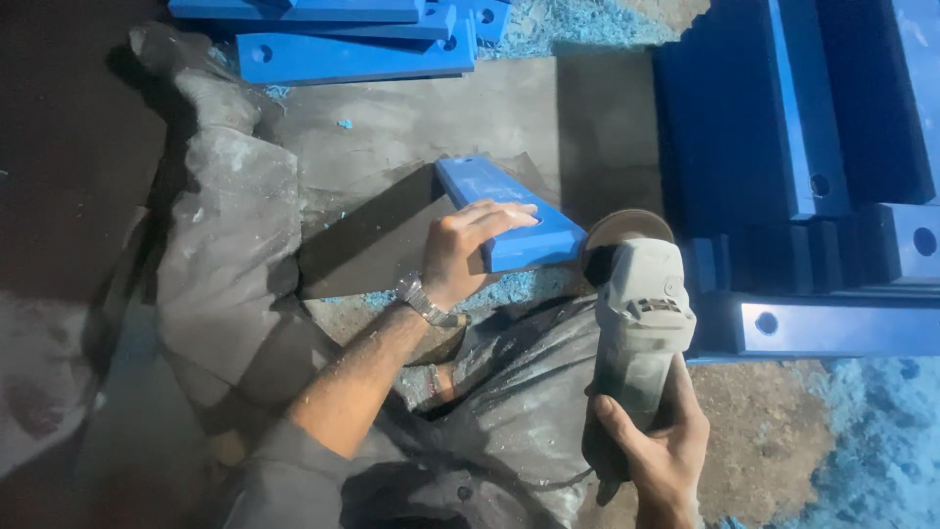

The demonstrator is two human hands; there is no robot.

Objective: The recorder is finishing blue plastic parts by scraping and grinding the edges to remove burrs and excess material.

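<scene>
A blue plastic block (490, 196) lies tilted on a grey slab (411, 127). My left hand (460, 257), with a metal watch on the wrist, presses flat on top of the block near its front end. My right hand (654, 446) grips the body of a grey angle grinder (636, 323). The grinder's round disc (625, 227) sits right against the block's near right corner.
Flat blue blocks with holes (352, 54) are stacked at the top. More blue blocks (832, 323) are piled on the right. Blue shavings (871, 441) cover the floor at lower right and under the block. Dusty dark trousers (509, 411) fill the lower middle.
</scene>
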